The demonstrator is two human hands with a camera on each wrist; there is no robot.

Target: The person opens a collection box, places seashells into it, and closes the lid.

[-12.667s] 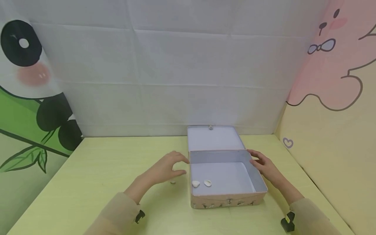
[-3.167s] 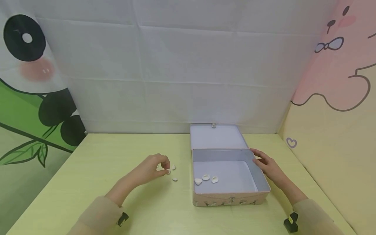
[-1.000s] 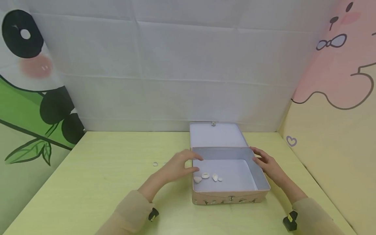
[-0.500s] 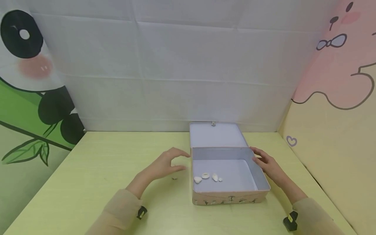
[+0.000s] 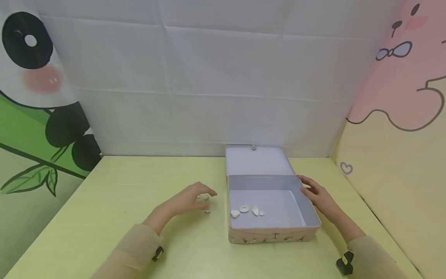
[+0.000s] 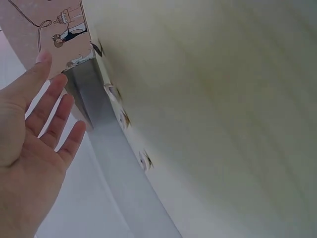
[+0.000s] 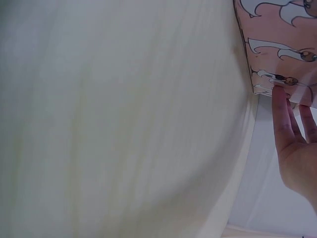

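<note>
Hovering just L of ctr in the head view, the L hand (image 5: 185,200) is wide, thumb and forefinger apart, w/ small loose white shells (image 5: 206,197) on the table (image 5: 115,232) showing in and near that gap. L wrist view: same hand at the L edge, fingers loosely spread; the shells make a slanting row from upper L toward lower ctr, seen nearly edge-on.

R of ctr in the head view, the R hand (image 5: 321,197) rests against the box's R side, thumb apart from forefinger, other fingers partly hidden. R wrist view, R edge: fairly straight fingers touch the box's pink printed outside.

Btwn the hands stands the open box (image 5: 252,236), pale lilac inside, w/ a metal clasp (image 5: 275,236) in front. Four white pieces (image 5: 255,210) of diff. sizes lie in its front L part. Its lid (image 5: 258,161) is swung back.

Beige sleeves (image 5: 139,242) enter from the bottom, each w/ a black device (image 5: 345,264) at the wrist. Bkgd: creased white cloth (image 5: 209,77) up top; a cartoon panel w/ a big eye (image 5: 28,40) far L; a pink cartoon figure (image 5: 400,85) upper R.
</note>
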